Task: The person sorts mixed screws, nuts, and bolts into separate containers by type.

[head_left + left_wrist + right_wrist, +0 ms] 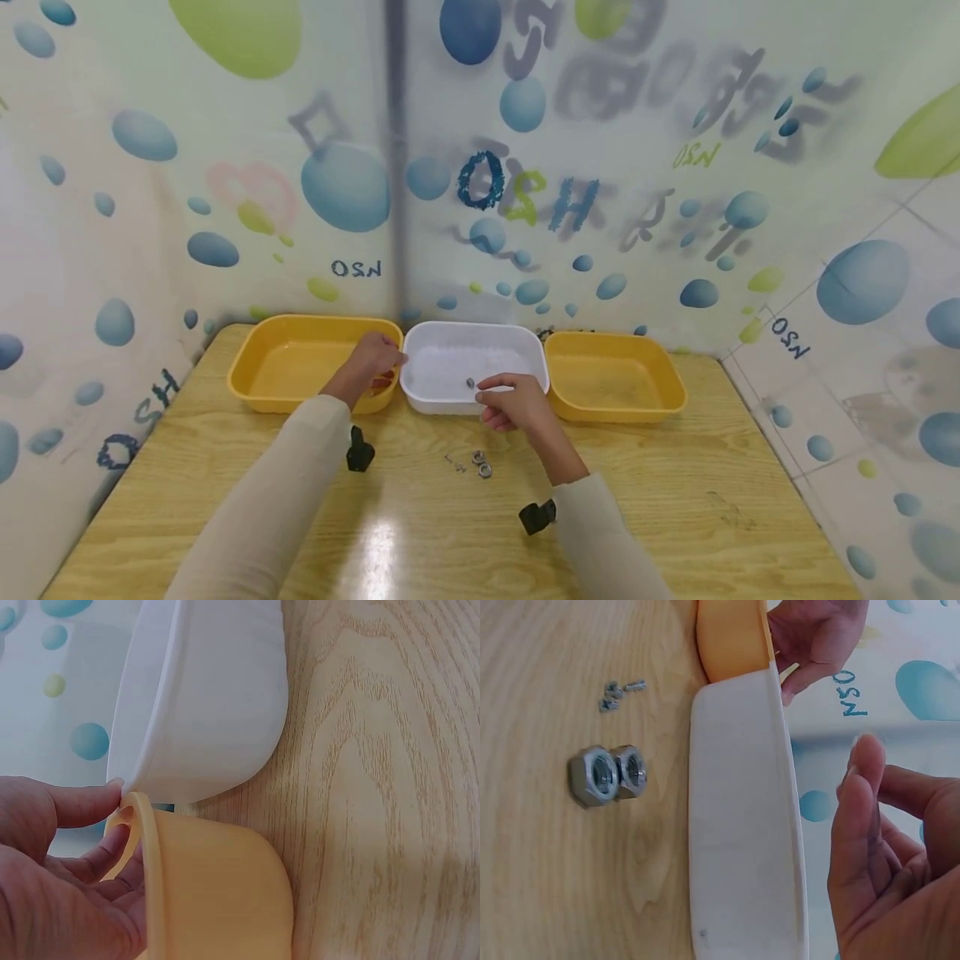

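My left hand (371, 362) grips the right rim of the left yellow tray (251, 362). In the left wrist view its fingers (112, 847) curl inside that rim (146, 847), and the thumb reaches the corner of the white tray (210, 697). My right hand (510, 404) hovers over the white tray's front rim (438, 406), fingers (859, 817) loosely bent and holding nothing. One metal nut (470, 382) lies inside the white tray. Two larger nuts (607, 774) lie side by side on the table in front of the tray, with a few tiny screws (619, 694) beside them.
A second yellow tray (615, 383) stands right of the white one, with nothing in it. All three trays line the back of the wooden table (675, 500), against a bubble-patterned wall. Black wrist mounts (360, 450) show on both sleeves.
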Demonstrator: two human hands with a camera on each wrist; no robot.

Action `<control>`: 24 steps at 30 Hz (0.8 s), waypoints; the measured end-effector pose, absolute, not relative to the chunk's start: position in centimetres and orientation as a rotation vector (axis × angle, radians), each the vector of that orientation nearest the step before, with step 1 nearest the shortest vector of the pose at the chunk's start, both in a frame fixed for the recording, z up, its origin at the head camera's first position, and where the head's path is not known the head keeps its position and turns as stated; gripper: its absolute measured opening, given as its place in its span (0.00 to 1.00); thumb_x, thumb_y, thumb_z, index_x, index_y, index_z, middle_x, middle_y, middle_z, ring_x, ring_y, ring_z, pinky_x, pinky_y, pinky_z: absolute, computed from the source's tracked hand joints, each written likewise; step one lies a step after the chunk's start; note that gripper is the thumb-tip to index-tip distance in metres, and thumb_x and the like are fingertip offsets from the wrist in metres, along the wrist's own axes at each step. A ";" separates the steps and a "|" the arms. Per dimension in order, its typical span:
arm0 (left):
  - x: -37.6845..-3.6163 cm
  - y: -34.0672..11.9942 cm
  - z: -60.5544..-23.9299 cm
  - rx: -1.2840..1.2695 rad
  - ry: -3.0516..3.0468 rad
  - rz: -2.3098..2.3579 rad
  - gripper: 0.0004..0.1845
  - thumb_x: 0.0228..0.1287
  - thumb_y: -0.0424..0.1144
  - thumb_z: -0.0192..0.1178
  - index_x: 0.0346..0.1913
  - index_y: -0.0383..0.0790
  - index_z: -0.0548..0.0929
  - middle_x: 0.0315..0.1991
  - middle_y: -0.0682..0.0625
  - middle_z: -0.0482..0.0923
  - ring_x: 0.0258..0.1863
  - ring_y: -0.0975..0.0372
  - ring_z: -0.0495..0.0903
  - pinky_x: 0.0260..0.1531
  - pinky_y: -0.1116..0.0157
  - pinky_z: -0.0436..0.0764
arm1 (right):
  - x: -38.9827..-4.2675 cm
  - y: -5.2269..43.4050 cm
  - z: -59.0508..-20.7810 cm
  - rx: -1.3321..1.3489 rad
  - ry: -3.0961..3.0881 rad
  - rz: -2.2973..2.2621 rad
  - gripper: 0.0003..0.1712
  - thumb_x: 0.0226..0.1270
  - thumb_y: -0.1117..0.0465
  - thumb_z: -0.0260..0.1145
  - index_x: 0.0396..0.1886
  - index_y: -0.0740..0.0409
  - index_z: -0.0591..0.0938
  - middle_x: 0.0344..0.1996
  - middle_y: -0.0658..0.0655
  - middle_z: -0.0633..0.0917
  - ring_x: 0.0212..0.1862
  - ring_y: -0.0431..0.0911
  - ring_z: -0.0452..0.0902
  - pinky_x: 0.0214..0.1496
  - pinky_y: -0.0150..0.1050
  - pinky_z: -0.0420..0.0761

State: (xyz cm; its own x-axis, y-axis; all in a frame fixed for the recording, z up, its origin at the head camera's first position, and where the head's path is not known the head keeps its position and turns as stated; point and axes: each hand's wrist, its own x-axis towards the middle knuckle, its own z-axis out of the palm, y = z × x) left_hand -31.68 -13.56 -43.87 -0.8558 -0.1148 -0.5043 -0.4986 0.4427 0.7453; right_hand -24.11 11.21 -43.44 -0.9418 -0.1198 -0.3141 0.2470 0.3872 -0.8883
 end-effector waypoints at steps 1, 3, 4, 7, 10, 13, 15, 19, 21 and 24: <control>-31.7 -13.6 -43.9 -0.518 2.319 1.386 0.15 0.69 0.36 0.58 0.53 0.34 0.69 0.49 0.42 0.70 0.46 0.50 0.72 0.47 0.58 0.79 | -23.8 11.3 -43.6 0.109 2.312 -1.572 0.13 0.64 0.58 0.68 0.45 0.59 0.84 0.19 0.55 0.84 0.19 0.43 0.81 0.28 0.39 0.84; -31.7 -13.5 -43.9 -0.521 2.319 1.385 0.15 0.69 0.36 0.58 0.53 0.34 0.70 0.48 0.43 0.70 0.46 0.51 0.72 0.47 0.58 0.79 | -23.3 11.5 -43.9 0.095 2.297 -1.570 0.12 0.63 0.58 0.69 0.44 0.59 0.85 0.19 0.55 0.83 0.19 0.43 0.80 0.26 0.38 0.83; -31.7 -13.5 -43.9 -0.522 2.322 1.382 0.15 0.69 0.36 0.58 0.53 0.34 0.70 0.48 0.43 0.70 0.46 0.51 0.72 0.46 0.58 0.79 | -23.0 11.5 -44.1 0.088 2.290 -1.568 0.12 0.63 0.58 0.68 0.44 0.59 0.85 0.18 0.55 0.83 0.18 0.42 0.80 0.25 0.37 0.83; -31.7 -13.6 -44.0 -0.515 2.327 1.375 0.15 0.69 0.37 0.58 0.53 0.34 0.70 0.48 0.42 0.70 0.46 0.51 0.72 0.46 0.59 0.79 | -22.3 11.8 -44.9 0.067 2.282 -1.560 0.13 0.64 0.60 0.67 0.45 0.62 0.84 0.18 0.55 0.83 0.18 0.42 0.79 0.24 0.37 0.82; -31.6 -13.7 -44.0 -0.511 2.332 1.370 0.16 0.69 0.37 0.58 0.54 0.33 0.69 0.49 0.42 0.70 0.46 0.50 0.72 0.46 0.59 0.79 | -21.9 12.1 -45.9 0.068 2.271 -1.539 0.15 0.64 0.60 0.66 0.47 0.64 0.84 0.18 0.54 0.83 0.18 0.41 0.79 0.23 0.36 0.81; -31.6 -13.8 -44.0 -0.506 2.335 1.366 0.16 0.69 0.36 0.58 0.54 0.33 0.69 0.50 0.42 0.70 0.46 0.50 0.73 0.46 0.58 0.79 | -21.6 12.2 -46.8 0.082 2.265 -1.508 0.15 0.63 0.61 0.67 0.47 0.64 0.84 0.17 0.53 0.82 0.18 0.40 0.79 0.22 0.37 0.81; -31.7 -13.8 -44.0 -0.503 2.333 1.370 0.16 0.69 0.36 0.58 0.55 0.33 0.69 0.50 0.42 0.70 0.46 0.50 0.72 0.47 0.58 0.79 | -21.5 12.2 -47.3 0.095 2.257 -1.498 0.13 0.63 0.61 0.67 0.45 0.64 0.84 0.16 0.53 0.81 0.17 0.40 0.78 0.21 0.36 0.81; -31.6 -13.7 -43.9 -0.501 2.333 1.379 0.16 0.69 0.36 0.58 0.54 0.33 0.69 0.50 0.41 0.70 0.46 0.50 0.72 0.47 0.58 0.79 | -21.3 12.2 -48.2 0.120 2.242 -1.483 0.11 0.61 0.63 0.69 0.42 0.63 0.84 0.15 0.52 0.80 0.17 0.40 0.76 0.19 0.34 0.78; -31.6 -13.6 -43.9 -0.501 2.335 1.381 0.17 0.69 0.37 0.58 0.54 0.33 0.69 0.50 0.42 0.70 0.47 0.50 0.72 0.48 0.57 0.79 | -21.2 12.2 -48.6 0.128 2.222 -1.477 0.12 0.60 0.63 0.70 0.42 0.63 0.84 0.16 0.53 0.81 0.17 0.40 0.76 0.19 0.33 0.78; -31.5 -13.7 -43.9 -0.498 2.340 1.381 0.17 0.69 0.37 0.58 0.54 0.33 0.70 0.50 0.42 0.70 0.47 0.50 0.72 0.48 0.58 0.79 | -21.1 12.1 -49.2 0.102 2.205 -1.466 0.13 0.58 0.65 0.71 0.43 0.64 0.84 0.18 0.55 0.83 0.16 0.40 0.77 0.18 0.33 0.77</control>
State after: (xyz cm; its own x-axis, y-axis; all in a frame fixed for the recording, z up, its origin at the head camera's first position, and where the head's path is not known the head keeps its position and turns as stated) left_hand -31.52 -13.65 -43.88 -0.8662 -0.1098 -0.4874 -0.4798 0.4548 0.7503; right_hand -21.09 12.15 -49.23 -0.8787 -0.2012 -0.4329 0.3215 0.4210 -0.8482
